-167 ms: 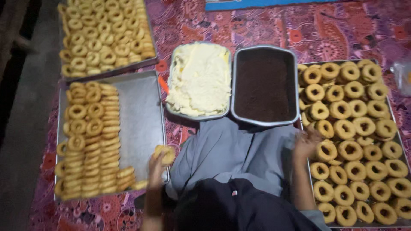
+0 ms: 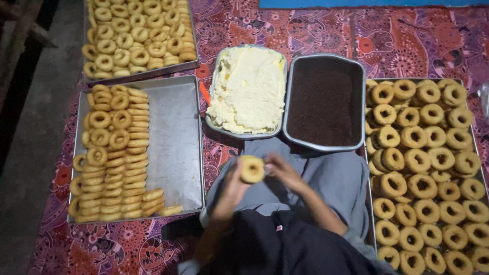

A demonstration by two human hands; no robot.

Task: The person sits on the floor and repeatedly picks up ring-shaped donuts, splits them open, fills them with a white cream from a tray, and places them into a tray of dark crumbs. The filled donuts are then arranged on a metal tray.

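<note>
Left hand (image 2: 230,189): raised over the lap, fingers wrapped round the left edge of a ring doughnut (image 2: 252,168), grasping it.
Right hand (image 2: 283,170): just right of the doughnut, fingers curled toward it and touching its right edge; motion blur hides how firm the grip is.
Doughnut: plain, golden brown, held upright with its hole facing the camera, above the grey cloth (image 2: 326,175) across the lap, near the middle of the scene.
Left tray (image 2: 175,137): metal, on the floor to the left; its left half holds rows of doughnuts (image 2: 114,153), some lying flat, many stacked on edge; its right half is bare metal.
Far left tray (image 2: 138,75): beyond the left tray, piled with more doughnuts.
Cream pan (image 2: 248,90): far of the hands, filled with pale yellow cream; a small orange handle (image 2: 204,93) shows at its left rim.
Dark pan (image 2: 325,104): just right of the cream pan, touching it, filled with a dark brown crumb-like topping.
Right tray (image 2: 370,224): covered with plain doughnuts lying flat, close together.
Floor covering (image 2: 316,30): purple and red patterned mat under all the trays.
</note>
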